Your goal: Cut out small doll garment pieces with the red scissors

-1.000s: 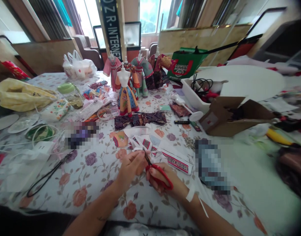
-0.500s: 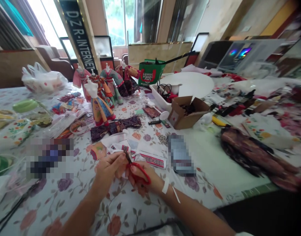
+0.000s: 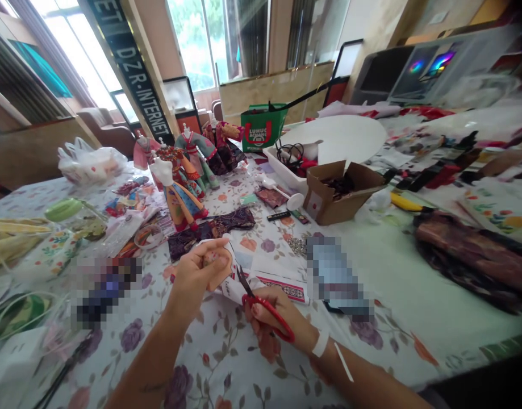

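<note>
My left hand (image 3: 196,275) is closed on a white printed paper sheet (image 3: 220,270), lifting it above the floral tablecloth (image 3: 226,363). My right hand (image 3: 273,318) grips red-handled scissors (image 3: 261,304), their blades pointing up into the sheet's lower edge. More printed paper with patterned strips (image 3: 282,284) lies flat just behind the hands. A white band circles my right wrist.
Small mannequins in bright costumes (image 3: 179,196) stand at the back left beside dark patterned fabric (image 3: 213,227). An open cardboard box (image 3: 341,190), a white bin of cables (image 3: 292,162) and a green bag (image 3: 261,125) sit behind. Dark cloth (image 3: 469,255) lies right; a lidded jar (image 3: 73,216) left.
My left hand has lifted the paper sheet higher and apart from my right hand. The scissors stay low in my right hand. The camera has swung slightly left and up.
</note>
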Action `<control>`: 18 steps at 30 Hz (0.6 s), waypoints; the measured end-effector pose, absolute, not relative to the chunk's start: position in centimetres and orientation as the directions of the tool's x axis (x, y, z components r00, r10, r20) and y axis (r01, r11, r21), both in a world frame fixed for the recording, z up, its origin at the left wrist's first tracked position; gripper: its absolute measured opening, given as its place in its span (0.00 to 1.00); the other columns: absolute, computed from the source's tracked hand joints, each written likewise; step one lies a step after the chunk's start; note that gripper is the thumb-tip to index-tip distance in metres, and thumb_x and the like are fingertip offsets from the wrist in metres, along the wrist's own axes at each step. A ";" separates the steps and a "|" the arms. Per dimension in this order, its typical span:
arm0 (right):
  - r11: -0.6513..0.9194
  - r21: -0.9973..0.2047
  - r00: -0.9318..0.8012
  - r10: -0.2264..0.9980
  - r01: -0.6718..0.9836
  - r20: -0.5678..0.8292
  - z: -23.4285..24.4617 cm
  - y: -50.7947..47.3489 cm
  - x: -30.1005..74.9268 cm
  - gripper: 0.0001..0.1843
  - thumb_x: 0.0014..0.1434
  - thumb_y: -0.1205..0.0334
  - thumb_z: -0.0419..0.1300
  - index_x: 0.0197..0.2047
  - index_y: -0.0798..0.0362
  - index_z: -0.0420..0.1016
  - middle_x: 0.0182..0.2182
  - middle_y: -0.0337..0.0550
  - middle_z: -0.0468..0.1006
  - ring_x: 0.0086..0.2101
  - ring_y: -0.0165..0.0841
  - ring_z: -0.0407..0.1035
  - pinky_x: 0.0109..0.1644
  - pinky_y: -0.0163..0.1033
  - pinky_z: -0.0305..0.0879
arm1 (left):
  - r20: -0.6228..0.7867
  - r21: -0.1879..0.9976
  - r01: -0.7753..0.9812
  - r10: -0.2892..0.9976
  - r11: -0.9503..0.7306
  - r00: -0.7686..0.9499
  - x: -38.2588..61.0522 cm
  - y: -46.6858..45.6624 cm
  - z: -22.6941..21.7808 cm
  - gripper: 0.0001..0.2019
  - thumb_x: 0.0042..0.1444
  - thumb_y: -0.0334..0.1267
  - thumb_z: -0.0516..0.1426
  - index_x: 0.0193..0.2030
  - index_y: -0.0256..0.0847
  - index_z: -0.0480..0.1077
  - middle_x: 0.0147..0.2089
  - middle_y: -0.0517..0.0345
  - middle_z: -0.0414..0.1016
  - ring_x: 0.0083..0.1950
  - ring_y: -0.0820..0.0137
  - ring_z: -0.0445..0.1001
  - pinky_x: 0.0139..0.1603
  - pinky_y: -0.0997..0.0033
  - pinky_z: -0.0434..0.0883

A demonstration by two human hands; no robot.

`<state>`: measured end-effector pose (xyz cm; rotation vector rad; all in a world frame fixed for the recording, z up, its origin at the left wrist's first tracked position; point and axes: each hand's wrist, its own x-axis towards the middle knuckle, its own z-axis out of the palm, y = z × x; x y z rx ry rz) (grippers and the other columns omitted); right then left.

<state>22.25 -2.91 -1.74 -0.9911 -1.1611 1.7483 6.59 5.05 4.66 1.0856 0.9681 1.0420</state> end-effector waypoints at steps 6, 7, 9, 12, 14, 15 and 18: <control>-0.313 -0.929 -0.360 0.904 -0.196 -0.229 -1.6 -2.9 21.8 0.27 0.49 0.37 0.61 0.25 0.57 0.70 0.16 0.37 0.70 0.11 0.26 0.62 0.10 0.28 0.55 | -0.079 0.948 -0.280 0.962 0.153 0.261 6.3 4.3 3.9 0.20 0.45 0.35 0.67 0.46 0.34 0.73 0.28 0.58 0.71 0.18 0.83 0.59 0.16 0.82 0.51; -0.317 -0.928 -0.357 0.904 -0.195 -0.234 -1.6 -2.9 21.7 0.27 0.50 0.38 0.61 0.26 0.57 0.70 0.16 0.37 0.70 0.11 0.25 0.62 0.10 0.27 0.55 | -0.081 0.941 -0.299 0.963 0.158 0.257 6.3 4.2 3.9 0.20 0.45 0.35 0.67 0.46 0.34 0.73 0.28 0.58 0.71 0.18 0.83 0.58 0.15 0.82 0.50; -0.324 -0.926 -0.364 0.900 -0.195 -0.239 -1.7 -3.0 21.6 0.27 0.51 0.38 0.60 0.26 0.57 0.70 0.16 0.37 0.70 0.12 0.25 0.62 0.11 0.27 0.55 | -0.087 0.931 -0.326 0.966 0.167 0.245 6.3 4.0 3.9 0.20 0.45 0.34 0.67 0.46 0.35 0.73 0.29 0.59 0.71 0.18 0.84 0.57 0.15 0.82 0.49; -0.352 -0.913 -0.393 0.884 -0.205 -0.253 -2.0 -2.9 21.5 0.28 0.49 0.36 0.60 0.25 0.57 0.69 0.16 0.36 0.70 0.10 0.24 0.61 0.09 0.27 0.54 | -0.086 0.931 -0.330 0.970 0.159 0.226 6.5 3.5 3.9 0.19 0.46 0.34 0.66 0.46 0.36 0.72 0.28 0.60 0.71 0.19 0.85 0.58 0.17 0.83 0.51; -0.368 -0.907 -0.399 0.878 -0.207 -0.265 -2.1 -2.9 21.5 0.27 0.49 0.37 0.61 0.26 0.56 0.69 0.16 0.36 0.70 0.10 0.24 0.61 0.09 0.26 0.53 | -0.067 0.934 -0.331 0.975 0.137 0.212 6.7 3.1 3.8 0.18 0.47 0.33 0.65 0.47 0.35 0.72 0.27 0.62 0.69 0.18 0.85 0.57 0.17 0.83 0.51; -0.371 -0.906 -0.396 0.878 -0.204 -0.270 -2.2 -2.8 21.5 0.26 0.49 0.37 0.61 0.26 0.56 0.69 0.16 0.36 0.70 0.10 0.24 0.61 0.08 0.26 0.53 | -0.057 0.933 -0.336 0.977 0.126 0.208 6.8 2.9 3.7 0.18 0.48 0.33 0.65 0.47 0.35 0.71 0.26 0.62 0.69 0.18 0.85 0.56 0.17 0.83 0.51; -0.368 -0.910 -0.398 0.876 -0.190 -0.272 -2.2 -2.8 21.5 0.26 0.50 0.38 0.61 0.27 0.56 0.69 0.17 0.36 0.70 0.10 0.25 0.62 0.08 0.26 0.53 | -0.052 0.922 -0.368 0.982 0.117 0.183 7.1 2.3 3.4 0.19 0.49 0.34 0.65 0.48 0.34 0.70 0.26 0.63 0.67 0.18 0.86 0.55 0.17 0.83 0.50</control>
